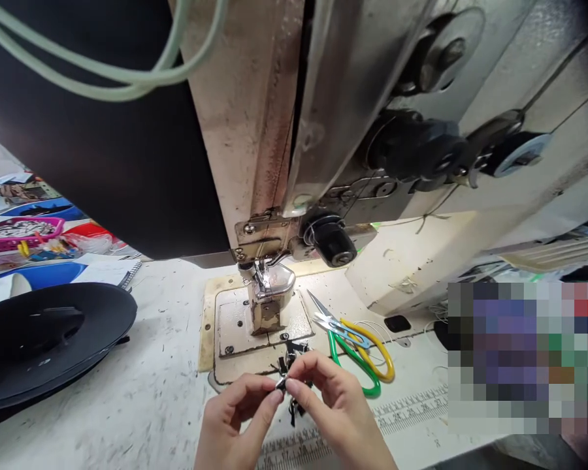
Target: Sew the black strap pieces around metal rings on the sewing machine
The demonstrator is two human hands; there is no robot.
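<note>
My left hand point(235, 418) and my right hand point(330, 398) meet in front of a post-bed sewing machine point(269, 316). Both pinch a small black piece with a shiny metal part point(280, 384) between thumb and fingertips; its exact kind is too small to make out. Just behind and under my right fingers lie several more small black strips with shiny bits point(296, 351), partly hidden by that hand. To the right, a pair of yellow-handled scissors point(387, 362) and a green-handled pair point(367, 382) rest crossed on the table.
The machine's head point(255, 130) hangs over the table, its needle area lit. A wide black dish-like round object point(98, 326) stands at left, with a pink basket point(53, 228) behind it. A printed ruler point(411, 408) runs along the front edge. At right is a blurred-out patch.
</note>
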